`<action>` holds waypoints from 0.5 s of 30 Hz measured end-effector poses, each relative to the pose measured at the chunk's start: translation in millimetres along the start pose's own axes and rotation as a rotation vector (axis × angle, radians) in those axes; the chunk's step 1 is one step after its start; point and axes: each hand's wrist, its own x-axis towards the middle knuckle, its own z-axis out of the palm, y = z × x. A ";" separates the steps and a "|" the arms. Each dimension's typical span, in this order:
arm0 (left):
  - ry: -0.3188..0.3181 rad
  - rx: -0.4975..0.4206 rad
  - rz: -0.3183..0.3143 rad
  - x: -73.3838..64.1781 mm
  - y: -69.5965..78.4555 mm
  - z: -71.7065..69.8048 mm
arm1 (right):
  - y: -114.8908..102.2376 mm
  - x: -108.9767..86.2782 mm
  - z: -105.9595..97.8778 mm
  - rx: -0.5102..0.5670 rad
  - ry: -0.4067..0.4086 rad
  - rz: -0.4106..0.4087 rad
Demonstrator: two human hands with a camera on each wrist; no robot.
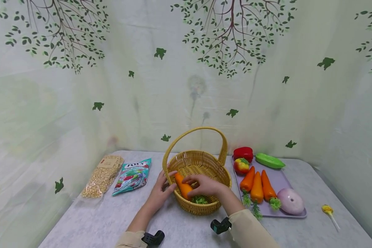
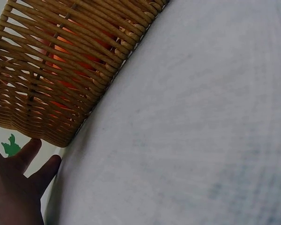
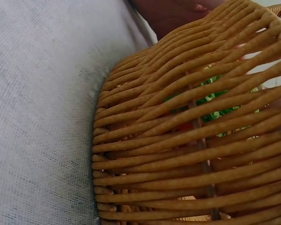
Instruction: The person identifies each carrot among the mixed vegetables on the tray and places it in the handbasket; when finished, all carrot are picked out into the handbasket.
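Observation:
A yellow-brown wicker basket (image 1: 198,208) with a tall arched handle stands at the middle of the table. In it lies an orange toy carrot (image 1: 182,186), its leafy green top (image 1: 200,199) low in the basket. My right hand (image 1: 206,186) reaches in over the near right rim and pinches the carrot between fingers and thumb. At the left rim, by the handle's base, my left hand (image 1: 162,191) grips the basket. In the left wrist view, other left fingers (image 2: 44,176) spread outside the wicker wall. Weave hides most of the carrot in both wrist views.
Right of the basket, a purple tray (image 1: 285,179) bears three carrots (image 1: 256,187), a red pepper (image 1: 243,154), a red-yellow vegetable (image 1: 241,166), a long green vegetable (image 1: 269,161) and a purple onion (image 1: 292,201). A lollipop (image 1: 328,210) lies far right. Left are a kernel bag (image 1: 102,175) and a candy bag (image 1: 132,176).

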 end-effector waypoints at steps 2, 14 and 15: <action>0.003 -0.004 0.010 0.1 -0.1 0.4 | 0.2 -0.3 0.0 -0.016 0.004 -0.004; 0.005 -0.009 0.004 0.1 0.6 0.9 | 3.4 -0.2 0.9 -0.019 0.026 0.028; 0.006 -0.006 0.002 -0.1 0.7 0.4 | 2.9 0.0 0.9 -0.020 0.022 0.024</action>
